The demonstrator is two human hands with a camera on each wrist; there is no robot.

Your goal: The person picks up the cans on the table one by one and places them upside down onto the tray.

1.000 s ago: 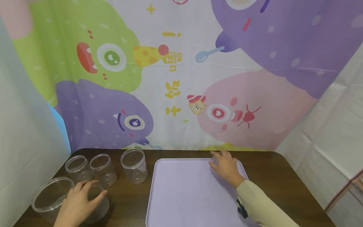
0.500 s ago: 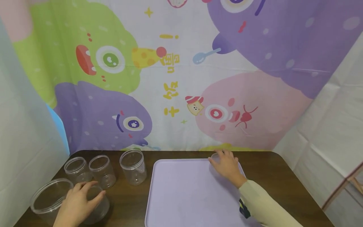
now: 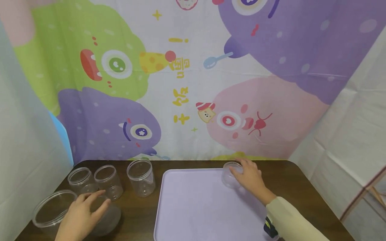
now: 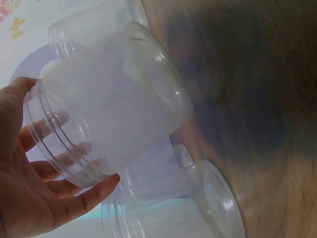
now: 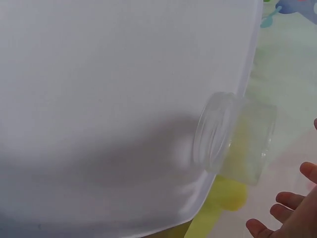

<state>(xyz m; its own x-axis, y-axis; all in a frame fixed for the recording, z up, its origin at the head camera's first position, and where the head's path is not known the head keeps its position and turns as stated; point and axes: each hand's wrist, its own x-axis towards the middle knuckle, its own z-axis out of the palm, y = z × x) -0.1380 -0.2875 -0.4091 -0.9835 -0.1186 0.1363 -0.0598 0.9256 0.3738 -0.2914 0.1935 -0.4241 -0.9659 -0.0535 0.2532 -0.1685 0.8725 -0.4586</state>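
My left hand grips a clear plastic jar round its threaded rim, fingers on one side and thumb on the other. In the head view this jar is partly behind the hand. At the far right corner of a pale purple tray a smaller clear jar stands upside down. The right wrist view shows that jar with its threaded rim against the tray. Beside it is my right hand, fingers spread and apart from the jar in the right wrist view.
A wide clear jar is at the front left. Behind it stand two smaller clear jars, one left of the other. Another clear jar stands near the tray's left edge. A printed cloth hangs behind the table.
My right hand has let go of the small jar and drawn away to the right, so more of the jar shows. The base of the jar in my left hand has shifted slightly right.
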